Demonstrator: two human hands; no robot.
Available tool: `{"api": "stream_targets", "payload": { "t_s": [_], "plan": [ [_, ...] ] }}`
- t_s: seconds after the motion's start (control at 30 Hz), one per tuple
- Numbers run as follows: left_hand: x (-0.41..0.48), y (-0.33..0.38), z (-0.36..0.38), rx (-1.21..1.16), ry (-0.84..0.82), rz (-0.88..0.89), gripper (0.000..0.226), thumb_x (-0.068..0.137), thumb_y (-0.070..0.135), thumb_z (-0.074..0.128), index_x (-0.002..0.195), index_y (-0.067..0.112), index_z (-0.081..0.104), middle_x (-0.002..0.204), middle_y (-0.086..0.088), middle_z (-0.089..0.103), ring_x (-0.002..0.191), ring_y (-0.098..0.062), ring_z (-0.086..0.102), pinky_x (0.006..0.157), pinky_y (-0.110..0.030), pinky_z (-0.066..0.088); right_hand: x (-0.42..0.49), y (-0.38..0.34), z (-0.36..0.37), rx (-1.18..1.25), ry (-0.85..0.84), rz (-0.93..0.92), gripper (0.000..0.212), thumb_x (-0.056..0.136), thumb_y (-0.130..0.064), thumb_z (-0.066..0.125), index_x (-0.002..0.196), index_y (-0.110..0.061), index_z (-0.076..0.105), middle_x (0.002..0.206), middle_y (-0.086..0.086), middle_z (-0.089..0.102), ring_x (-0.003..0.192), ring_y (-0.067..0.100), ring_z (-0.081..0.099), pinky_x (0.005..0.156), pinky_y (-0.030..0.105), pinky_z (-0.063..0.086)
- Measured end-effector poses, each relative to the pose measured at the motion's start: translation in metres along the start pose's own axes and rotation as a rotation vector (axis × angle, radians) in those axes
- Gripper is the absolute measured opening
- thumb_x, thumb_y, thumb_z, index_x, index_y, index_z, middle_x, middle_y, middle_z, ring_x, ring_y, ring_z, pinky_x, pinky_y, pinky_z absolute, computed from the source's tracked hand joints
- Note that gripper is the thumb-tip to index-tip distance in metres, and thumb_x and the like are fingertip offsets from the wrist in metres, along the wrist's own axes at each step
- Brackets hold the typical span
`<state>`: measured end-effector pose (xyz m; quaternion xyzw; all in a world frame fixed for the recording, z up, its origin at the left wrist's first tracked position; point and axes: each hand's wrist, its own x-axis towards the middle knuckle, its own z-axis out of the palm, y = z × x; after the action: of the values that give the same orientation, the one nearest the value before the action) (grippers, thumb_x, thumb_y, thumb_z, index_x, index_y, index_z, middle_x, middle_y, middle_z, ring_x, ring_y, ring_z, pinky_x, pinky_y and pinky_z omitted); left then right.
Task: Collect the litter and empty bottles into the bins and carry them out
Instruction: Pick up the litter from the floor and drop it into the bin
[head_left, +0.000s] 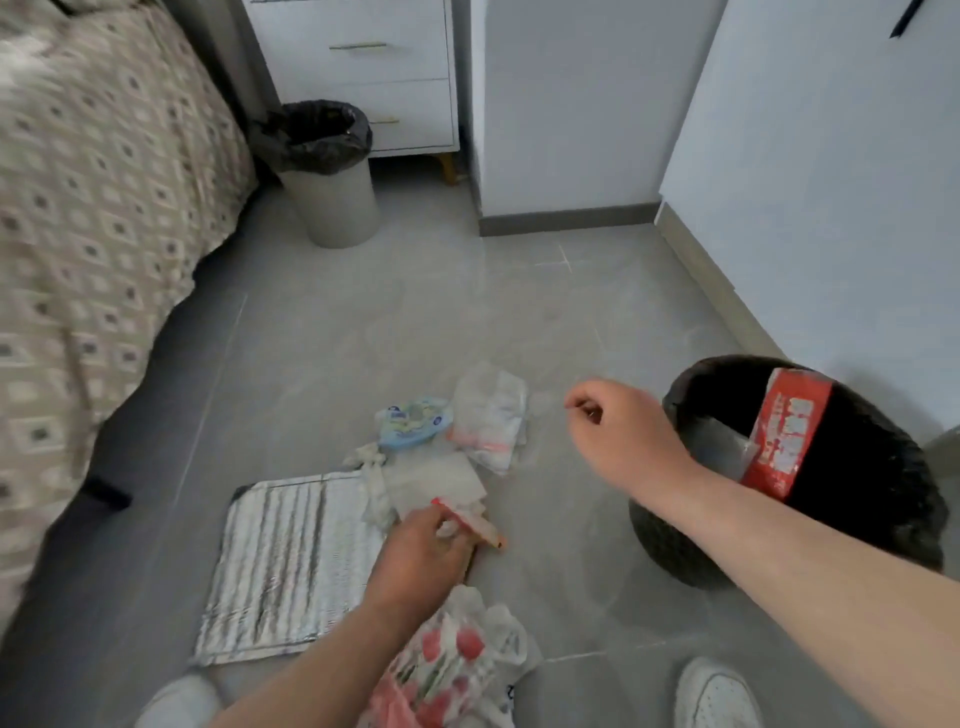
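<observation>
Pinching a red-edged wrapper (470, 521), the left hand (421, 553) hovers over litter (415, 428).

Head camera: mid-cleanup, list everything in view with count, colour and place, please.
lined bin: one, pale grey with black liner, beside nightstand
near bin: one, black liner, right floor
red package: one, red, inside near bin
foil bag: one, silver, floor by bed
wipes pack: one, blue-white, floor centre
clear wrapper: one, clear with red print, right of wipes pack
tissues: several, white, beside foil bag
printed bag: one, white with red print, near the feet
red-edged wrapper: one, clear and red, in left grip
bed: one, beige patterned, left
nightstand: one, white, top
shoes: two, white, bottom edge
left hand: pinches red-edged wrapper
right hand: curled, holds nothing seen, beside near bin
</observation>
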<state>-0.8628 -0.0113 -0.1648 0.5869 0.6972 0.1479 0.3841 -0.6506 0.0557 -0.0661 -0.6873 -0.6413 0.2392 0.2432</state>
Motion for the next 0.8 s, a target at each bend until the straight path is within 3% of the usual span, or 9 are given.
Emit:
{"api": "stream_targets", "payload": {
  "t_s": [0.07, 0.13, 0.2, 0.27, 0.37, 0.5, 0.63, 0.8],
  "plan": [
    [0.001, -0.041, -0.011, 0.068, 0.032, -0.087, 0.03, 0.085, 0.032, 0.058, 0.112, 0.019, 0.059, 0.107, 0.002, 0.057, 0.108, -0.02, 0.056, 0.078, -0.026, 0.038, 0.0, -0.001, 0.043, -0.028, -0.13, 0.016, 0.016, 0.085, -0.014, 0.054, 0.089, -0.015, 0.069, 0.086, 0.002, 0.07, 0.084, 0.022, 0.063, 0.073, 0.029, 0.049],
    [0.004, -0.073, -0.015, 0.167, 0.025, -0.177, 0.047, 0.083, 0.042, 0.059, 0.121, 0.015, 0.054, 0.119, -0.005, 0.054, 0.116, -0.025, 0.049, 0.086, -0.031, 0.039, -0.001, 0.008, 0.083, -0.078, -0.281, 0.069, 0.017, 0.085, -0.015, 0.052, 0.089, -0.014, 0.069, 0.089, 0.005, 0.071, 0.087, 0.025, 0.064, 0.072, 0.031, 0.049],
    [0.007, -0.094, -0.016, 0.169, -0.047, -0.245, 0.059, 0.075, 0.054, 0.066, 0.12, 0.016, 0.053, 0.118, -0.003, 0.052, 0.115, -0.025, 0.048, 0.085, -0.032, 0.039, -0.004, 0.019, 0.117, -0.149, -0.421, 0.106, 0.021, 0.085, -0.016, 0.05, 0.092, -0.01, 0.069, 0.095, 0.009, 0.071, 0.093, 0.029, 0.064, 0.075, 0.033, 0.05],
    [0.01, -0.107, -0.016, 0.087, -0.149, -0.253, 0.054, 0.067, 0.053, 0.074, 0.109, 0.026, 0.055, 0.105, 0.007, 0.054, 0.101, -0.016, 0.056, 0.076, -0.028, 0.042, -0.008, 0.029, 0.141, -0.202, -0.533, 0.149, 0.024, 0.086, -0.018, 0.05, 0.097, -0.011, 0.07, 0.101, 0.009, 0.07, 0.097, 0.03, 0.063, 0.079, 0.033, 0.05],
    [0.016, -0.121, -0.015, -0.041, -0.25, -0.265, 0.035, 0.069, 0.027, 0.079, 0.09, 0.039, 0.054, 0.084, 0.017, 0.062, 0.073, 0.001, 0.061, 0.063, -0.02, 0.049, -0.009, 0.042, 0.169, -0.244, -0.632, 0.181, 0.025, 0.086, -0.013, 0.048, 0.101, -0.011, 0.067, 0.106, 0.011, 0.068, 0.102, 0.031, 0.062, 0.081, 0.032, 0.048],
    [0.028, -0.137, -0.01, 0.028, -0.262, -0.249, 0.022, 0.071, 0.019, 0.071, 0.079, 0.034, 0.056, 0.085, 0.01, 0.065, 0.076, -0.003, 0.062, 0.072, -0.028, 0.053, -0.004, 0.054, 0.207, -0.283, -0.639, 0.215, 0.024, 0.085, -0.015, 0.049, 0.101, -0.01, 0.065, 0.109, 0.014, 0.066, 0.103, 0.033, 0.062, 0.079, 0.032, 0.048],
    [0.035, -0.149, -0.007, 0.026, -0.303, -0.253, 0.017, 0.072, 0.019, 0.073, 0.081, 0.022, 0.059, 0.081, 0.005, 0.065, 0.075, -0.006, 0.063, 0.066, -0.025, 0.052, -0.009, 0.057, 0.236, -0.308, -0.503, 0.282, 0.032, 0.085, -0.021, 0.054, 0.116, -0.011, 0.054, 0.12, 0.014, 0.058, 0.113, 0.033, 0.056, 0.094, 0.038, 0.047],
    [0.038, -0.151, -0.014, -0.096, -0.345, -0.281, 0.02, 0.074, 0.006, 0.073, 0.072, 0.015, 0.055, 0.072, -0.001, 0.065, 0.066, -0.009, 0.066, 0.054, -0.017, 0.049, -0.012, 0.06, 0.236, -0.261, -0.453, 0.343, 0.021, 0.091, -0.024, 0.048, 0.107, -0.014, 0.058, 0.116, 0.013, 0.065, 0.111, 0.032, 0.059, 0.084, 0.034, 0.047]
  ]
}}
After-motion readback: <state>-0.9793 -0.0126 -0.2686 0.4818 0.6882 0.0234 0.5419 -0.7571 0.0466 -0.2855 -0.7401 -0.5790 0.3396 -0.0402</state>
